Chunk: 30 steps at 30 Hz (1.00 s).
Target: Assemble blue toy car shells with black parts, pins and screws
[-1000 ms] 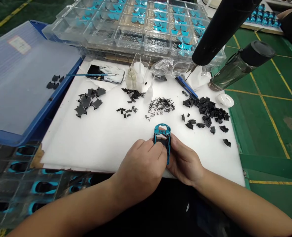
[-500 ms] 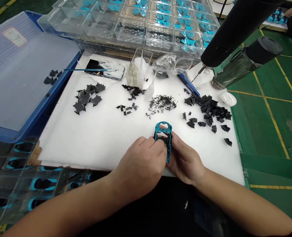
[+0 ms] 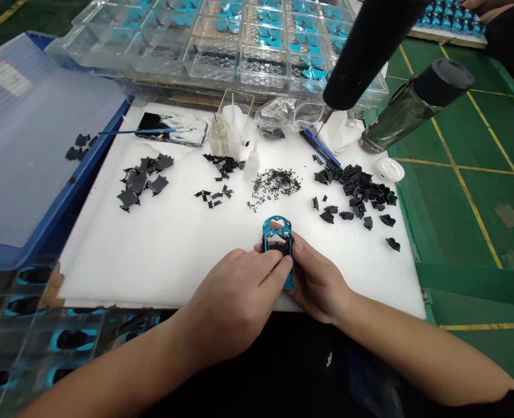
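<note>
Both of my hands hold a small blue frame part (image 3: 277, 232) with a black insert, just above the white foam mat (image 3: 174, 244). My right hand (image 3: 318, 278) grips it from the right side and underneath. The fingers of my left hand (image 3: 239, 296) are closed and press on the black insert at the frame's middle. Piles of black parts lie on the mat beyond: flat pieces (image 3: 141, 180) at the left, tiny pins (image 3: 274, 184) in the middle, chunky pieces (image 3: 361, 191) at the right.
Clear compartment trays (image 3: 239, 40) with blue parts stand at the back. A blue bin with a translucent lid (image 3: 35, 139) lies left. A dark bottle (image 3: 409, 107) lies at the right, and a black cylinder (image 3: 365, 46) hangs overhead. A small glue bottle (image 3: 220, 130) and brush (image 3: 139, 132) sit nearby.
My hands stay on the blue frame; my left fingers have shifted across the black insert. The view has drifted slightly, with everything sliding left and down.
</note>
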Each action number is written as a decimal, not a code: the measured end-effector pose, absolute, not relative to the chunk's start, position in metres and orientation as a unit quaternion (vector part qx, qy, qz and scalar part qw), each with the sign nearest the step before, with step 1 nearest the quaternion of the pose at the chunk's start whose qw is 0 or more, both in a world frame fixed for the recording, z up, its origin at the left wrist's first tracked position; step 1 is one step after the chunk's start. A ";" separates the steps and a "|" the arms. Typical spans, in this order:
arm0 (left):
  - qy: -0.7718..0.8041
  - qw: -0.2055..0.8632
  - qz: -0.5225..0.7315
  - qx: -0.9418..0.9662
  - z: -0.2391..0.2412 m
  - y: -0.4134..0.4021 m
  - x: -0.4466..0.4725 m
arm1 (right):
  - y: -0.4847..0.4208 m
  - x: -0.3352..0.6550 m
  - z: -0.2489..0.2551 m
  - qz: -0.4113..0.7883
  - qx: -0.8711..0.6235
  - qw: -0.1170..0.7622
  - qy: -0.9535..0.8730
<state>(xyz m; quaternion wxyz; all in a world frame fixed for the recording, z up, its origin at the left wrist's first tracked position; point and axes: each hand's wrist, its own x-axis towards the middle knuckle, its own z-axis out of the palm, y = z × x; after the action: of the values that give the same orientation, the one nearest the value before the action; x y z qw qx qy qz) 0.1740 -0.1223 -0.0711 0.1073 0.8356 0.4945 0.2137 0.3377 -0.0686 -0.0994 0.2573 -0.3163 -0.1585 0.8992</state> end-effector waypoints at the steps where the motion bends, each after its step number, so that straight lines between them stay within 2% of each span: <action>1: 0.513 0.114 0.257 0.811 -0.070 -0.122 0.169 | -0.069 0.338 -0.100 0.903 -0.306 0.258 -0.158; 4: 0.607 0.199 0.358 0.681 -0.072 -0.117 0.153 | -0.069 0.341 -0.102 0.921 -0.261 0.235 -0.170; 8: 0.558 0.526 0.394 0.507 -0.088 -0.105 0.145 | -0.070 0.343 -0.106 0.928 -0.223 0.205 -0.219; 9: 0.530 0.587 0.393 0.469 -0.092 -0.104 0.145 | -0.070 0.343 -0.107 0.927 -0.219 0.205 -0.226; 11: 0.503 0.643 0.399 0.417 -0.099 -0.104 0.146 | -0.070 0.343 -0.109 0.928 -0.207 0.205 -0.232; 22: 0.467 0.641 0.438 0.423 -0.099 -0.108 0.149 | -0.071 0.344 -0.103 0.869 -0.230 0.169 -0.404; 30: 0.456 0.642 0.446 0.425 -0.100 -0.109 0.148 | -0.070 0.344 -0.101 0.858 -0.253 0.143 -0.423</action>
<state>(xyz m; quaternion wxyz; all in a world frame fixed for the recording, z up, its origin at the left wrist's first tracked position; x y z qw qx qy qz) 0.1479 -0.1091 -0.1005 0.6420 0.4253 0.4558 0.4464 0.3443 -0.0695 -0.1008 0.1427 -0.2526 -0.4233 0.8583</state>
